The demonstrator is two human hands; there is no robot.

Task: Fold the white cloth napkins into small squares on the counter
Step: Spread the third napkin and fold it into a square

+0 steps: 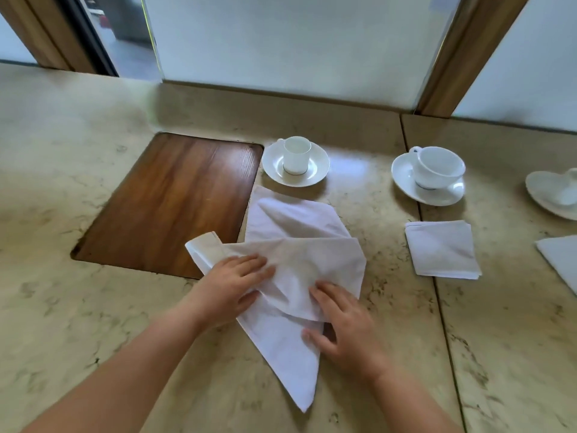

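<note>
Both bare forearms come in from the bottom edge, hands on a rumpled white napkin (296, 264) mid-counter. Left hand (232, 285) lies palm down on the napkin's left part, fingers fairly straight and spread over the cloth, thumb along the cloth's edge; whether it pinches anything, cannot tell. Right hand (342, 323) sits on the napkin's lower right, fingers extended over a raised fold, thumb tucked against the layer below, so it looks like it pinches that fold between fingers and thumb. Napkin is half-folded and crooked: one long point runs down toward the camera, one corner flips over onto the inset wooden panel (175, 201) at left, upper part lies flat just below a saucer. Beige marble counter (78, 307) carries everything. Small straight-sided cup (296, 155) stands upright on a saucer (318, 165) just behind the napkin. To the right, past a counter seam, a folded napkin square (443, 250) lies flat, well apart from the hands. Behind it a wider cup (438, 167) on its saucer (406, 182). Far right edge: part of another white dish (549, 195) and a corner of another white cloth (562, 257), both cut off. Frosted glass panels (296, 42) with wooden frames stand behind the counter
</note>
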